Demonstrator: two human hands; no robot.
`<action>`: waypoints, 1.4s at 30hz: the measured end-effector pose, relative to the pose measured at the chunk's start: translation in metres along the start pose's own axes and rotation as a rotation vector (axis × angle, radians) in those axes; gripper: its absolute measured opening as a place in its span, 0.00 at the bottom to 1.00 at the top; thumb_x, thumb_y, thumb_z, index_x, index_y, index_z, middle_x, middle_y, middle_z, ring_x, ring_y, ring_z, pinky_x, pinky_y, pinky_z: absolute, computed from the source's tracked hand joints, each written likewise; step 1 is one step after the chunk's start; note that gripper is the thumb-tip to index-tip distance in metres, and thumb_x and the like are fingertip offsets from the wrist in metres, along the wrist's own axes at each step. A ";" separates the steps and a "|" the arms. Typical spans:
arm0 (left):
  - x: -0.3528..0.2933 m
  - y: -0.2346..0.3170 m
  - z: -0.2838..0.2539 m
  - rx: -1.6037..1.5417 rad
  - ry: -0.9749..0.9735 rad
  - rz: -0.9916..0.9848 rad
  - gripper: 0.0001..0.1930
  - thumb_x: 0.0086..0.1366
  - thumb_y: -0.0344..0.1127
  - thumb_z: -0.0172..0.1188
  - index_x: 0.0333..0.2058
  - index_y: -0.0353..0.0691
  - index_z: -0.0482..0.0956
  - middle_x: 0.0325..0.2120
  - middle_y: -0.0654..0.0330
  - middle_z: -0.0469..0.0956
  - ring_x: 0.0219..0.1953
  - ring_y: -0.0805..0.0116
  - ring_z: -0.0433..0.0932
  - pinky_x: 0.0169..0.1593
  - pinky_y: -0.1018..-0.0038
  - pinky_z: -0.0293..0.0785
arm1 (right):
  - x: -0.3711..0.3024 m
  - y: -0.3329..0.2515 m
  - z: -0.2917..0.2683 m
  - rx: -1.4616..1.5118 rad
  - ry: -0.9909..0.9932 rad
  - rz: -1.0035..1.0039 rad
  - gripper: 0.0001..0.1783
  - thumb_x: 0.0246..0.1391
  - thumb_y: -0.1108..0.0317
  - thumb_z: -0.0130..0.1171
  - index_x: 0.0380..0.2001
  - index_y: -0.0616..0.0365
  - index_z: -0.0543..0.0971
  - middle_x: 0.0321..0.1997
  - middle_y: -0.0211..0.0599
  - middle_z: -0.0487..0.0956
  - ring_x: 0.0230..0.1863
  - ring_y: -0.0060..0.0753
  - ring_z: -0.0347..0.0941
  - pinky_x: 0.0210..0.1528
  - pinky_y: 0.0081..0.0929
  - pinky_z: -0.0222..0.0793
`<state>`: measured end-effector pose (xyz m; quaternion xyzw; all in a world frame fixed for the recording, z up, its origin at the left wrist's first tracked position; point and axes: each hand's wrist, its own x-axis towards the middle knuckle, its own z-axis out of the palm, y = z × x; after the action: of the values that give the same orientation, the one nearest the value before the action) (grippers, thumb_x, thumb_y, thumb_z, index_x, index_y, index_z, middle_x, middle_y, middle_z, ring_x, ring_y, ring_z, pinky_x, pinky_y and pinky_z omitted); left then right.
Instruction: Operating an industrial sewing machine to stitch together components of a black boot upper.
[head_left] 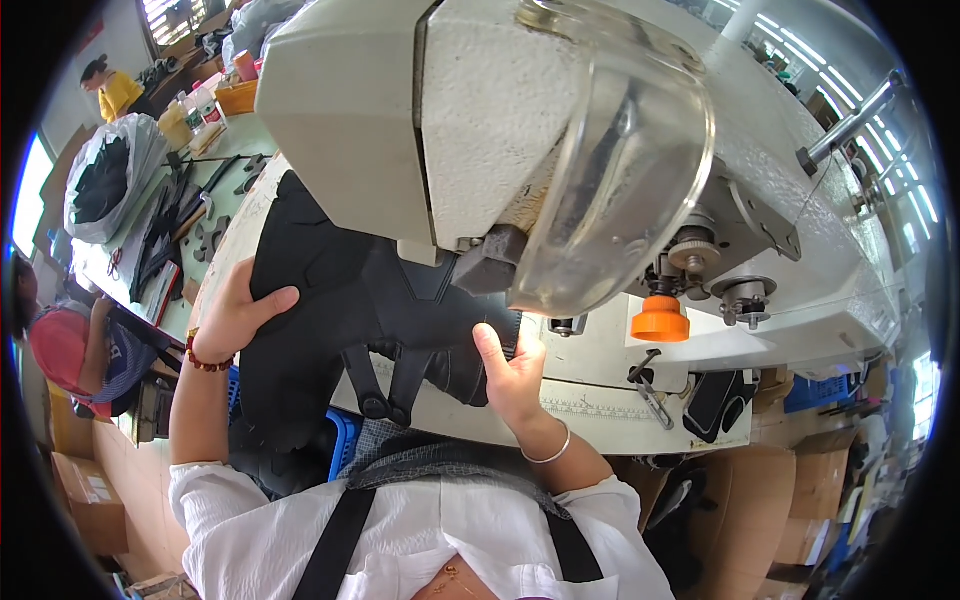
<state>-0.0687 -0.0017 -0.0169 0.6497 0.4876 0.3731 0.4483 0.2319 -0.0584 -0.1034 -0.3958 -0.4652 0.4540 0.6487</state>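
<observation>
A large black sewn panel [325, 265], smooth with raised seams, lies on the bed under the head of a white sewing machine [350, 110]. Two short black straps [405, 383] with rounded ends hang from its near side. At its left edge, my left hand [245, 312] grips it, thumb on top and fingers mostly hidden underneath. My right hand [514, 378] holds the panel's right part, thumb raised along the edge near the machine's needle area. The machine head and its clear plastic guard [620, 170] hide the stitching point.
Small snips [652, 395] and a black phone-like item [715, 405] lie at the machine table's right. An orange knob [661, 320] juts from the machine. On the left bench sit a plastic bag of black pieces [110, 180] and several tools. Two other people are at left.
</observation>
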 end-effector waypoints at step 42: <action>0.011 0.005 -0.004 -0.017 -0.040 0.018 0.22 0.57 0.35 0.64 0.47 0.27 0.71 0.38 0.60 0.78 0.40 0.75 0.73 0.46 0.76 0.70 | 0.001 -0.004 0.014 -0.031 0.082 -0.093 0.16 0.58 0.70 0.55 0.16 0.57 0.71 0.15 0.14 0.63 0.18 0.10 0.53 0.19 0.17 0.49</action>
<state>-0.0686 0.0096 -0.0102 0.6578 0.4693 0.3681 0.4599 0.2195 -0.0572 -0.0960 -0.4022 -0.4632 0.3995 0.6812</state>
